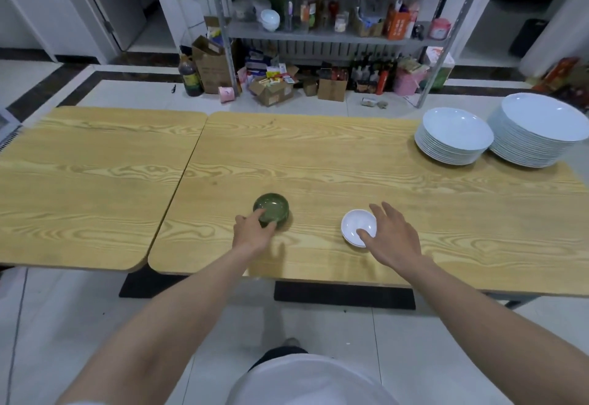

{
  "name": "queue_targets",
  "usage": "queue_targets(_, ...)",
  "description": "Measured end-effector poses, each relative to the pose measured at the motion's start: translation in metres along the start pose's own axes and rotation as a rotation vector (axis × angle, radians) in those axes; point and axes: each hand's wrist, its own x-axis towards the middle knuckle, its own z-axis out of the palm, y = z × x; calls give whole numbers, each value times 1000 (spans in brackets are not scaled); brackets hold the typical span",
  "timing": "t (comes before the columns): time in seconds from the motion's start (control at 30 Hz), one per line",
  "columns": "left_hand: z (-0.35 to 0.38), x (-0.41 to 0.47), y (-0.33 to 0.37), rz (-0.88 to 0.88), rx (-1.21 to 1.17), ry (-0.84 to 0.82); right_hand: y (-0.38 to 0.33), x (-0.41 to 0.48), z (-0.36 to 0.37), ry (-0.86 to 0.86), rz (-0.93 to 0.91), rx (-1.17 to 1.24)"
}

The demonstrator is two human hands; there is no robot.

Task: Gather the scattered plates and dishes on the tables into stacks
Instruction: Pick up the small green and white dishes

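Head view: two wooden tables stood butted side by side, and the work sat near the front edge of the right-hand table [318, 162]; nothing lay on the left-hand table [95, 181]. The green bowl [273, 210] was left of centre and the white dish [356, 226] to its right, the two well apart, both upright and both round, so there was no long axis to line up with. The left hand [251, 234] reached from the near side, fingers curled over the bowl's near rim with the thumb against its near right wall, which looked like a pinch on the rim, bowl resting on the wood. The right hand [393, 239] came in from the dish's right, palm down and fingers spread and nearly straight past the far right rim; only the thumb tip lay in the dish, touching rather than closed on it. Both forearms were stretched forward, wrists low. Two stacks of white plates, a smaller stack [454, 135] and a taller stack [538, 129], stood touching at the far right corner, far from both hands and nearer the right one. Judgement: each hand was about to lift its own piece, and the dish's rim lay leftward of the right palm, so those fingers would need to close inward first.
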Motion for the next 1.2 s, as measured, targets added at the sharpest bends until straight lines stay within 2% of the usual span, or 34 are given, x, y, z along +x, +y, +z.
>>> queue_targets(0.33, 24, 52, -16, -121, -416, 36, 12, 12, 20, -50, 100, 107)
queue_targets(0.63, 35, 72, -24, -138, -518, 76, 27, 30, 50, -73, 294, 539)
queue_targets(0.83, 39, 80, -32, -176, -590, 97, 29, 40, 75, 8, 473, 804)
queue_targets(1.03, 37, 81, -30, -178, -622, 101, 30, 59, 82, 56, 615, 923)
queue_targets(1.2, 31, 82, -17, -160, -636, 70, 31, 72, 72, 91, 638, 976)
